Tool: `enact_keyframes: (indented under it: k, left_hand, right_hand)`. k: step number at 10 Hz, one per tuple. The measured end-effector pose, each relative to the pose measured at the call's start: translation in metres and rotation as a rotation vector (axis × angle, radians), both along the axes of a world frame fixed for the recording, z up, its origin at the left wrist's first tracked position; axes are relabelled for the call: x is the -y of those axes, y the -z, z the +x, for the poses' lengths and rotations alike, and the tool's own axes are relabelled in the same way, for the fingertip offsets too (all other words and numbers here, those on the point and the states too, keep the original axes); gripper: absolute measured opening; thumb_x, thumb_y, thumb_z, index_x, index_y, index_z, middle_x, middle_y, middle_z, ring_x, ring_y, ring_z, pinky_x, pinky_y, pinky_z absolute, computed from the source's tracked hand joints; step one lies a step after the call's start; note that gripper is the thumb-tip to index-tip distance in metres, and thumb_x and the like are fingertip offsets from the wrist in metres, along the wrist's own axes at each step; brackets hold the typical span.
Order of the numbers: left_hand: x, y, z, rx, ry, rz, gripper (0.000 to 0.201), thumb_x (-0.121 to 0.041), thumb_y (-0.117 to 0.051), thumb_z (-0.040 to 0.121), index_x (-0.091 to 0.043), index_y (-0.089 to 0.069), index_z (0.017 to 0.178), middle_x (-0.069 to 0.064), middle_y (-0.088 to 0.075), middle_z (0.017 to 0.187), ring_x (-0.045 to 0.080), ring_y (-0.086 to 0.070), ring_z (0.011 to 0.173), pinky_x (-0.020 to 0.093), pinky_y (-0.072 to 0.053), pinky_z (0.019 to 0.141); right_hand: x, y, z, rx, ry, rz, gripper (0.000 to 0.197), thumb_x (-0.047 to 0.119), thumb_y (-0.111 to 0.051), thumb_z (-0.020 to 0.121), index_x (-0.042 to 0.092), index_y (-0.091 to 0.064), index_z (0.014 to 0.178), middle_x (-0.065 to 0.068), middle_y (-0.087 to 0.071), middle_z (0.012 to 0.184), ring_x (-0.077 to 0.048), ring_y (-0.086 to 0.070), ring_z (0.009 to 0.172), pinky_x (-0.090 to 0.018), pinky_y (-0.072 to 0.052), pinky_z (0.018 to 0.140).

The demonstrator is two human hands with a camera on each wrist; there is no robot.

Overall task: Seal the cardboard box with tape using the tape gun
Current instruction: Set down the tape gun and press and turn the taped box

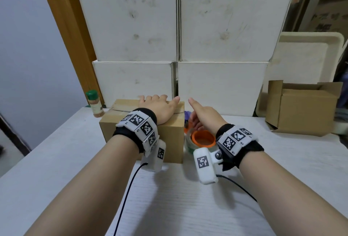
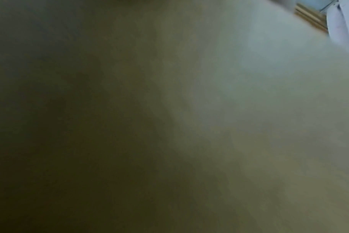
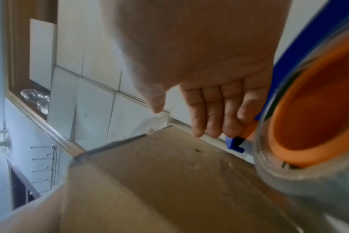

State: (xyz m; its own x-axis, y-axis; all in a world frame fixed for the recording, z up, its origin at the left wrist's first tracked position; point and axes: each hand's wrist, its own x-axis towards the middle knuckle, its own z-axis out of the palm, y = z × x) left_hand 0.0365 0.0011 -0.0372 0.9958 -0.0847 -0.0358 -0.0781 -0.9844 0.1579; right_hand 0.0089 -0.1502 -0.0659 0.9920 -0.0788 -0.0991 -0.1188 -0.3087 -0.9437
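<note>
White cartons are standing stacked behind the pale table I am working at, with a spice jar sitting at its far left and an open spare box sitting at its far right. I am keeping my left hand flat on top of the cardboard box, fingers straight and spread, gripping nothing; I judge it is lying there to press the flaps shut and stop the box sliding once tape gets pulled across. The left wrist camera is showing only a dark blur, which fits a wrist lying against cardboard. The top seam is showing some old glossy strip near the back left, but I cannot tell how far it runs. My right hand is reaching in just beside the box's right side, fingers extended and close together, thumb held apart, so the hand is relaxed and not yet closed round anything. The tape gun is standing on the table against the box's right wall, its orange hub facing up and a clear roll around it, with blue plastic showing beyond. In the right wrist view my fingertips are hanging right by the gun's orange and blue front part, though I cannot tell whether they are touching it. I judge the sealing is not yet begun, and that taking hold of the gun's handle is coming next.
</note>
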Motion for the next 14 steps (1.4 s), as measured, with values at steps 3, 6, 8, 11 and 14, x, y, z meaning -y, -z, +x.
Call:
enact_keyframes:
  k: [3, 6, 8, 11, 14]
  left_hand:
    - [0.001, 0.000, -0.002, 0.028, -0.008, -0.027, 0.069, -0.060, -0.012, 0.093, -0.020, -0.032, 0.146, 0.010, -0.034, 0.152, 0.028, -0.026, 0.141, 0.045, -0.009, 0.118]
    - [-0.001, 0.001, -0.002, 0.037, 0.002, -0.053, 0.069, -0.060, -0.013, 0.094, -0.018, -0.032, 0.146, 0.010, -0.033, 0.152, 0.028, -0.026, 0.142, 0.044, -0.009, 0.119]
    - [0.000, 0.002, -0.001, 0.039, 0.009, -0.048, 0.069, -0.059, -0.013, 0.094, -0.018, -0.033, 0.146, 0.011, -0.034, 0.152, 0.029, -0.026, 0.141, 0.044, -0.010, 0.118]
    - [-0.004, 0.010, 0.011, 0.052, 0.050, 0.003, 0.068, -0.060, -0.008, 0.091, -0.027, -0.030, 0.146, 0.006, -0.033, 0.153, 0.029, -0.027, 0.140, 0.046, -0.012, 0.117]
    - [-0.005, 0.011, 0.011, 0.071, 0.048, -0.035, 0.068, -0.059, -0.010, 0.093, -0.023, -0.032, 0.146, 0.007, -0.035, 0.152, 0.028, -0.029, 0.140, 0.046, -0.013, 0.118]
  right_hand:
    - [-0.011, 0.006, -0.004, -0.005, 0.012, 0.305, 0.062, 0.060, -0.049, 0.086, 0.010, -0.052, 0.050, -0.008, -0.050, 0.053, -0.020, -0.047, 0.046, -0.027, -0.040, 0.051]
    - [-0.021, 0.012, -0.005, 0.071, 0.080, 0.281, 0.055, 0.053, -0.051, 0.088, 0.012, -0.047, 0.050, -0.002, -0.045, 0.047, -0.017, -0.042, 0.044, -0.028, -0.038, 0.052]
    - [-0.021, 0.015, -0.006, 0.067, 0.080, 0.299, 0.056, 0.057, -0.049, 0.087, 0.013, -0.050, 0.051, -0.002, -0.046, 0.048, -0.017, -0.043, 0.045, -0.030, -0.039, 0.055]
    - [-0.024, 0.022, -0.006, 0.141, 0.069, 0.326, 0.053, 0.047, -0.051, 0.091, 0.015, -0.041, 0.050, 0.000, -0.039, 0.045, -0.018, -0.038, 0.042, -0.027, -0.034, 0.048]
    - [-0.032, 0.033, -0.003, 0.150, 0.171, 0.380, 0.054, 0.047, -0.052, 0.090, 0.021, -0.038, 0.045, 0.007, -0.035, 0.038, -0.015, -0.033, 0.041, -0.025, -0.029, 0.047]
